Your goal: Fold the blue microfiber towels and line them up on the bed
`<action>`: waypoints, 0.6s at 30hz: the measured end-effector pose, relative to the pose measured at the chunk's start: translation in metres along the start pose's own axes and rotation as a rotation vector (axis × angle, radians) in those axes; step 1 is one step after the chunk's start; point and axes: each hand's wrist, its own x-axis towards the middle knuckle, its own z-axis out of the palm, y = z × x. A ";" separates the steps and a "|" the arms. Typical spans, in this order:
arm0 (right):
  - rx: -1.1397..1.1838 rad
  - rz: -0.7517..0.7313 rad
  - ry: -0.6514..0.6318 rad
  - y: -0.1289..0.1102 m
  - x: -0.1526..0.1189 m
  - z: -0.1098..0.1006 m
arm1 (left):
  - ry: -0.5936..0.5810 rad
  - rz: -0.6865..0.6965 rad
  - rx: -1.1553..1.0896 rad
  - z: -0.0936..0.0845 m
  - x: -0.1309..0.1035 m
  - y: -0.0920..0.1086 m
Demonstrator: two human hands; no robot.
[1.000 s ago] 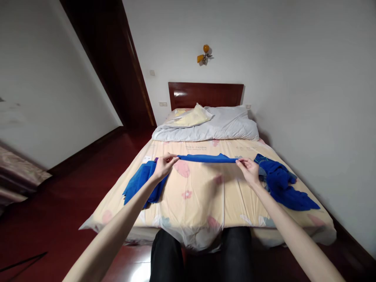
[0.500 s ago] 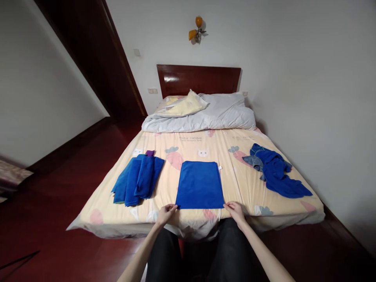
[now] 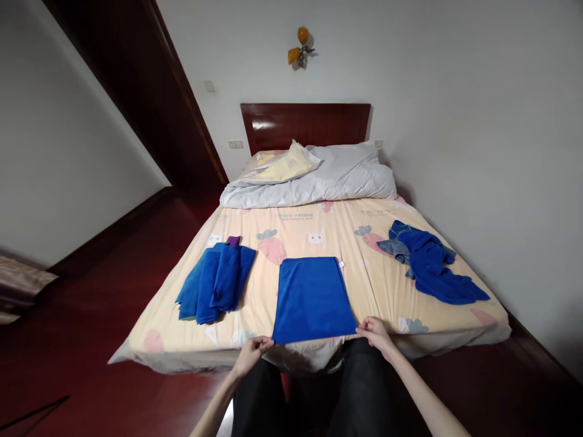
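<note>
A blue towel (image 3: pixel 314 297), folded into a flat rectangle with a small white tag at its far right corner, lies at the front of the bed (image 3: pixel 255 285). My left hand (image 3: pixel 253 352) pinches its near left corner. At the near right corner, the fingertips of my right hand (image 3: pixel 375 335) are closed on the cloth. The towel's near edge is stretched between both hands and looks slightly raised, while its far part rests on the sheet.
Several folded blue towels (image 3: pixel 217 282) overlap to the left, with a purple piece (image 3: pixel 234 240) at their top. A crumpled heap of blue cloth (image 3: pixel 430 267) lies to the right. A grey quilt (image 3: pixel 350 173) and a pale yellow pillow (image 3: pixel 291 165) are near the headboard (image 3: pixel 310 124).
Both hands have drawn the towel's near edge towards me and pulled its corners slightly further apart. The near edge now looks lifted. The side piles stay put.
</note>
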 end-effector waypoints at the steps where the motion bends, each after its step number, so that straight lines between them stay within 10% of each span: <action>1: -0.025 0.012 -0.026 0.003 -0.002 -0.004 | 0.001 0.011 -0.016 0.001 -0.006 -0.004; 7: -0.058 0.066 -0.098 -0.002 0.003 -0.007 | -0.082 -0.059 -0.093 0.005 0.004 -0.007; 18: -0.040 0.070 0.023 -0.072 0.106 0.030 | 0.017 -0.149 -0.227 -0.023 0.125 0.047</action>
